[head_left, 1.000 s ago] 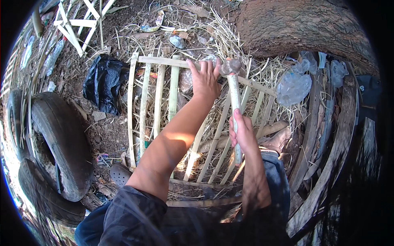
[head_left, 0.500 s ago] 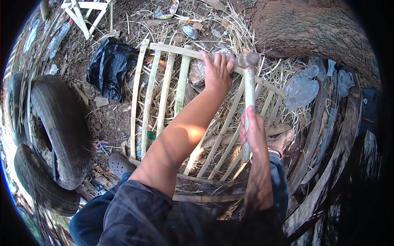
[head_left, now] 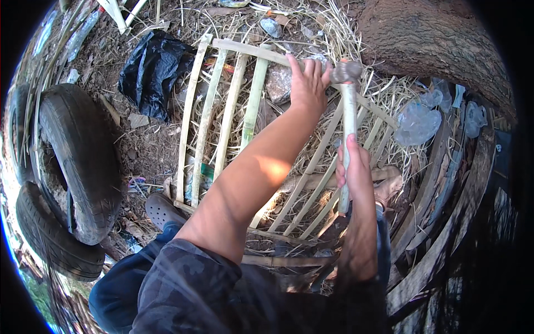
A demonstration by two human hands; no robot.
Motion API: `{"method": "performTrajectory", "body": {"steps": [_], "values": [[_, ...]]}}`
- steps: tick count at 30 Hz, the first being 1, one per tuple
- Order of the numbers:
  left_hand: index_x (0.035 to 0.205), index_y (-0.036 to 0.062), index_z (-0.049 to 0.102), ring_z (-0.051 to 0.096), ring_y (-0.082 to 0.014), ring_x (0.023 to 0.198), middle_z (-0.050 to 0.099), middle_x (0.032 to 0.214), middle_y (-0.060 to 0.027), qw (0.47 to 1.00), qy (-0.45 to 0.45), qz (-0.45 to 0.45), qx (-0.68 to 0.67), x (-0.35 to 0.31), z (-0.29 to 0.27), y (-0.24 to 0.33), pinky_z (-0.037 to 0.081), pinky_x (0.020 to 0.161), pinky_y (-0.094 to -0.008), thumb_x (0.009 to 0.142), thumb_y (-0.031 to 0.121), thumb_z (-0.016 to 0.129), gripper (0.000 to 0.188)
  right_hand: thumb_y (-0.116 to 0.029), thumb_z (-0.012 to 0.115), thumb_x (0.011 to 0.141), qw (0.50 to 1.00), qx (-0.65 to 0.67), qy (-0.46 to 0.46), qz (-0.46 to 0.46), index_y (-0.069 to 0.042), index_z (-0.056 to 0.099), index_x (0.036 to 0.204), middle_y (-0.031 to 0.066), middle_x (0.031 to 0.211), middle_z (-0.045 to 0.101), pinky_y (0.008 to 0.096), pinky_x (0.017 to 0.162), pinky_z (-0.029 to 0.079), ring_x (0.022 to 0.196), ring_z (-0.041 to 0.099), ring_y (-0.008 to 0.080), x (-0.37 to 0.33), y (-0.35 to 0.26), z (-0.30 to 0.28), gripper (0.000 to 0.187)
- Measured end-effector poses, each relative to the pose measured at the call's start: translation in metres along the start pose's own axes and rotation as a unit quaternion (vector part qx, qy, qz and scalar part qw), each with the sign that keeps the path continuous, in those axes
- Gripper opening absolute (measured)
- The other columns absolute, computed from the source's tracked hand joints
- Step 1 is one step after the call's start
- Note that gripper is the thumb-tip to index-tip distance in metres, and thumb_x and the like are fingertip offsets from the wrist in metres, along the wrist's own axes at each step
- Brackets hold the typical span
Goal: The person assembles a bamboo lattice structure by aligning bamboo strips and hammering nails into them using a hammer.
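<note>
A frame of pale bamboo strips [head_left: 191,119] lies over straw and dirt, its slats running between a far rail and a near one. My left hand [head_left: 310,86] bears on the far bamboo rail [head_left: 253,50], fingers hooked over it and slightly apart. In my right hand [head_left: 356,170] is a hammer [head_left: 349,108] with a pale handle, its rounded, dull head just right of the left fingers, over the rail. Whether the hammer head touches the rail is hard to tell. My left forearm covers some middle slats.
Old tyres [head_left: 78,161] stand at the left, near a crumpled black plastic bag [head_left: 153,75]. A thick tree trunk [head_left: 439,42] crosses the far right. Clear plastic bags [head_left: 417,122] and long wooden boards [head_left: 464,195] lie at the right. A stone [head_left: 279,84] sits beneath the far rail.
The whole view has shifted slightly, so the frame and both hands appear a little further right and higher. The grip on hammer and rail looks the same.
</note>
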State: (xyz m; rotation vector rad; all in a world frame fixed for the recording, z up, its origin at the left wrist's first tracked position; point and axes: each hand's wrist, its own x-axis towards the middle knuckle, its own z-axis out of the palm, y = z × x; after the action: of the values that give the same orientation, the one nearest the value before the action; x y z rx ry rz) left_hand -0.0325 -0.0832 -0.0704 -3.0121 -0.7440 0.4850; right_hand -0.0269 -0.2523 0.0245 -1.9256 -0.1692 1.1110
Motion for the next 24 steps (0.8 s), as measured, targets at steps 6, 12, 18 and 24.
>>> {"method": "performTrajectory", "body": {"steps": [6, 12, 18, 24], "values": [[0.151, 0.0174, 0.026, 0.039, -0.0275, 0.126, 0.045, 0.131, -0.0061, 1.000, 0.013, -0.005, 0.001, -0.001, 0.001, -0.002, 0.017, 0.106, -0.0732, 0.093, 0.047, 0.047, 0.069, -0.054, 0.037, 0.100, 1.000, 0.017, -0.015, 0.000, -0.007, 0.048, 0.074, -0.0002, 0.048, 0.041, 0.0258, 0.035, 0.031, 0.036, 0.038, 0.0102, -0.002, -0.002, 0.000, 0.055], [0.152, 0.0166, 0.025, 0.038, -0.0270, 0.127, 0.045, 0.130, -0.0069, 1.000, 0.021, -0.010, 0.004, 0.000, -0.003, -0.006, 0.018, 0.105, -0.0728, 0.092, 0.046, 0.048, 0.071, -0.054, 0.038, 0.100, 0.998, 0.045, -0.029, 0.024, -0.007, 0.047, 0.072, 0.0001, 0.048, 0.040, 0.0258, 0.035, 0.032, 0.036, 0.039, 0.0104, -0.003, -0.009, -0.001, 0.055], [0.150, 0.0157, 0.029, 0.041, -0.0261, 0.122, 0.049, 0.121, -0.0071, 0.998, 0.047, -0.033, 0.004, 0.001, 0.007, -0.009, 0.019, 0.106, -0.0707, 0.088, 0.049, 0.052, 0.074, -0.054, 0.037, 0.100, 0.999, 0.027, -0.040, 0.017, -0.007, 0.047, 0.073, 0.0002, 0.049, 0.040, 0.0255, 0.035, 0.032, 0.037, 0.040, 0.0099, -0.004, -0.011, -0.005, 0.055], [0.150, 0.0164, 0.030, 0.042, -0.0256, 0.120, 0.049, 0.119, -0.0073, 0.998, 0.058, -0.026, 0.001, 0.001, 0.007, -0.006, 0.020, 0.105, -0.0697, 0.087, 0.048, 0.052, 0.074, -0.057, 0.037, 0.099, 0.996, -0.078, -0.005, 0.035, -0.008, 0.047, 0.073, -0.0004, 0.049, 0.041, 0.0243, 0.034, 0.032, 0.036, 0.039, 0.0085, 0.009, -0.015, -0.003, 0.057]]}}
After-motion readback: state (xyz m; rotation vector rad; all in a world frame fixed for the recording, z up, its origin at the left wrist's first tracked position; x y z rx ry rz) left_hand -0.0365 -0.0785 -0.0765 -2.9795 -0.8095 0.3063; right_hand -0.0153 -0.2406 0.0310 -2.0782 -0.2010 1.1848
